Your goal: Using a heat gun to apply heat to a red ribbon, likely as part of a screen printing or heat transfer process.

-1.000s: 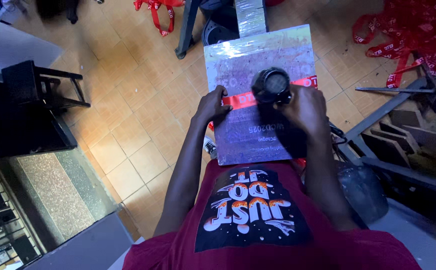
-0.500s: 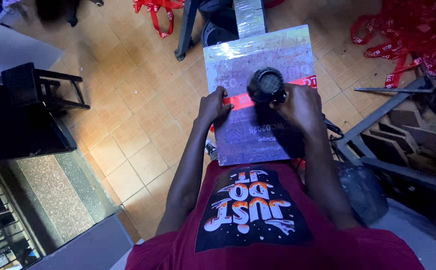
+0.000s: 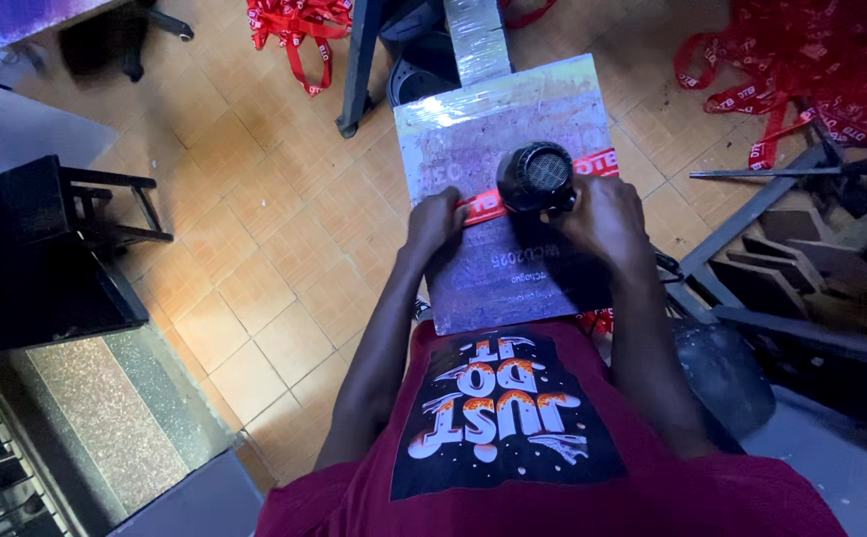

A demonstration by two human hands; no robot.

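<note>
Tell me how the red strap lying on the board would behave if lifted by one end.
The red strap looks thin and flat, so it would probably droop limply. Similar straps lie tangled on the floor, suggesting floppy, light material. Pinned under the left hand, it seems unlikely to roll.

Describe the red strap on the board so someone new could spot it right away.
Start at the big pale board resting against the person's lap, in the middle of the tiled floor. Across its middle lies a red strap, pinned by the left hand while the right hand holds a black dryer over it. Unlike the heaped red straps on the floor, it lies flat and single.
</note>
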